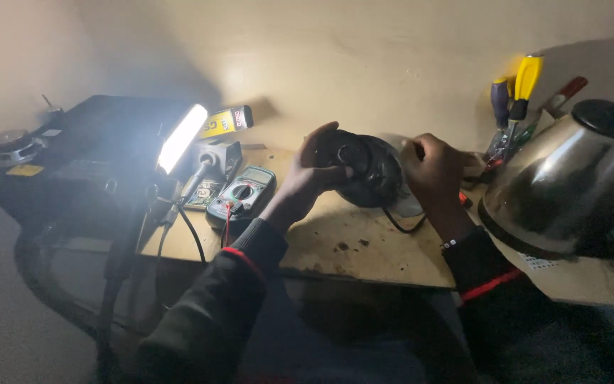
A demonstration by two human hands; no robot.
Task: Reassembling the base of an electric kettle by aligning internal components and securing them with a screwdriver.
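1. Two dark sleeves with red cuffs reach over the worn wooden surface (pixel 364 249).
2. The left hand (pixel 307 174) is curled around the left rim of a round black appliance base (pixel 367 171), which stands tilted on edge between both hands.
3. The right hand (pixel 435 167) is closed against the base's right side; what its fingers pinch cannot be made out.
4. Left of the left hand lie a green multimeter (pixel 244 193) and a glaring work lamp (pixel 181 137).
5. Right of the right hand sits a steel kettle (pixel 570 178); behind it, yellow-handled pliers (pixel 526 82).
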